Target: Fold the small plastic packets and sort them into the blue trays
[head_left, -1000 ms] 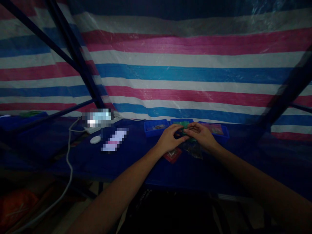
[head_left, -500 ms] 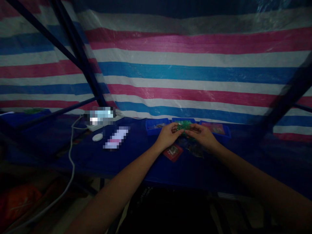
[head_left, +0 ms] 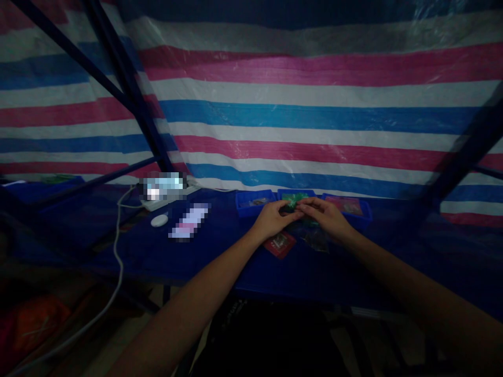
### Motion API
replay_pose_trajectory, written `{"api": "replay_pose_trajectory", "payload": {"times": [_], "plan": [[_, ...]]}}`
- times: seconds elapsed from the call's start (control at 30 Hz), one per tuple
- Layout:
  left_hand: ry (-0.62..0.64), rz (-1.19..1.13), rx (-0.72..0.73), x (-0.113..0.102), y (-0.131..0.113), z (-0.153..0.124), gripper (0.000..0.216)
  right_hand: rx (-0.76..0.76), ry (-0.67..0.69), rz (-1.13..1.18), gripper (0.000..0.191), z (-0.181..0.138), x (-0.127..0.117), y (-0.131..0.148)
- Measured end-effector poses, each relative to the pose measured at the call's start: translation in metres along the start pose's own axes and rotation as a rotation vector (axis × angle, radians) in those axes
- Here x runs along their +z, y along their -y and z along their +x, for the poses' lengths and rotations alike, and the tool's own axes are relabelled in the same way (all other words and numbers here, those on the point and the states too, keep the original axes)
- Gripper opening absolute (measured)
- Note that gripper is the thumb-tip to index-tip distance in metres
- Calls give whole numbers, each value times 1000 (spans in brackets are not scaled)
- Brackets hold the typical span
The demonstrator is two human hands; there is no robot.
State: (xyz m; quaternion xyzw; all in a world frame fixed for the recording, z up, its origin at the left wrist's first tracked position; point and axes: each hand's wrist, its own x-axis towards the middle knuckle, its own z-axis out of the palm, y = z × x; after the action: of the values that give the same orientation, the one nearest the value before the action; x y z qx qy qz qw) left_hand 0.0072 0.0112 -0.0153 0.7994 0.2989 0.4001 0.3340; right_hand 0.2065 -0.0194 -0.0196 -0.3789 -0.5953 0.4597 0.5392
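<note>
My left hand (head_left: 272, 220) and my right hand (head_left: 328, 215) meet in front of the middle blue bin (head_left: 281, 192), fingertips together. Both are closed, fingers bent toward the thumbs. What lies between them is dark and too small to name. Green plastic packets (head_left: 294, 199) show in that bin just behind the fingers. On the table below the left hand lies a red packet (head_left: 279, 243) with small greyish contents. A dark clear plastic bag (head_left: 315, 241) rests under the right hand, partly covered by it.
A left blue bin (head_left: 244, 211) holds small packets; a right blue bin (head_left: 366, 213) holds red packets (head_left: 348, 205). To the left on the blue table (head_left: 223, 251) are a white round object (head_left: 159, 220), a blurred-out phone-like object (head_left: 189, 222) and a white power strip (head_left: 173, 198) with a cable (head_left: 117, 246).
My fingertips have come closer together and the right fingers have shifted slightly left. Less bright green shows between the hands now. The packets on the table have stayed put.
</note>
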Motion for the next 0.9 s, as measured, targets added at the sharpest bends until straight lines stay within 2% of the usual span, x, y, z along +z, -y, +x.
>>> {"api": "replay_pose_trajectory", "payload": {"times": [0.13,0.23,0.3,0.4,0.5,0.6,0.73,0.8,0.9], "plan": [[-81,18,-38,-6,7,5,35,-14,-109,-39,34,3,-1,-3],[-108,-97,-73,-6,13,8,36,-60,-183,-79,43,5,-6,-7],[-82,-222,-105,-3,16,10,37,-58,-155,-70,48,5,-7,-7],[-57,-333,-118,2,19,9,44,-18,-48,-18,44,4,-5,-7],[-77,-286,-88,3,18,8,42,-1,-38,9,42,4,-4,-8],[-93,-189,-28,-2,12,8,28,-14,-56,-33,37,6,-7,-12],[-145,-43,87,-6,7,9,17,-186,-80,-279,11,8,-17,-13],[-161,-27,89,-6,9,10,21,-260,-136,-361,9,9,-20,-11],[-133,-43,42,-3,12,9,23,-253,-171,-386,16,8,-20,-7]]}}
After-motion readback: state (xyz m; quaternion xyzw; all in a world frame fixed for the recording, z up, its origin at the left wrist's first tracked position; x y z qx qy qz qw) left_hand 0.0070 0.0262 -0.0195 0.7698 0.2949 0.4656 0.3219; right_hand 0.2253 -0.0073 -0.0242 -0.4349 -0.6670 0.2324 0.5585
